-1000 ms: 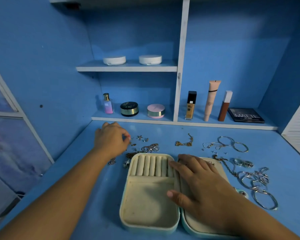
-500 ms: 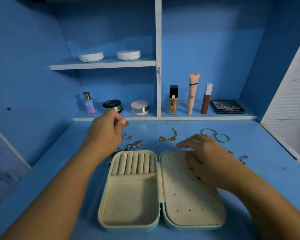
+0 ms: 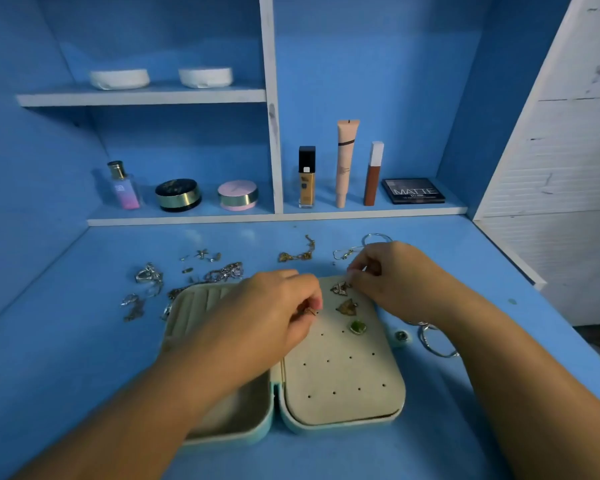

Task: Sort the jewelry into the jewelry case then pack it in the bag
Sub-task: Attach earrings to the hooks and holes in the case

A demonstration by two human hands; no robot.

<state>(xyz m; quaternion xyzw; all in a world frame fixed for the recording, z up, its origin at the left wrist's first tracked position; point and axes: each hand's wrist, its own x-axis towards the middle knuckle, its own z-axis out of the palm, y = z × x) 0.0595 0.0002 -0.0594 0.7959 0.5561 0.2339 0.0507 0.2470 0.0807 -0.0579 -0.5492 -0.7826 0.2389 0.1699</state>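
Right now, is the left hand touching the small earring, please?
Touching: the head view shows the left hand pinching the small earring between its fingertips over the jewelry case.

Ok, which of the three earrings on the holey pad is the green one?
The round earring lowest on the pad, nearest you. The middle earring and top earring look brownish-gold.

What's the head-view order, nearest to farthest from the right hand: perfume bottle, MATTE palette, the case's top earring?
1. Top earring, on the case panel by the right hand.
2. MATTE palette, lower shelf, right.
3. Perfume bottle, lower shelf, far left.
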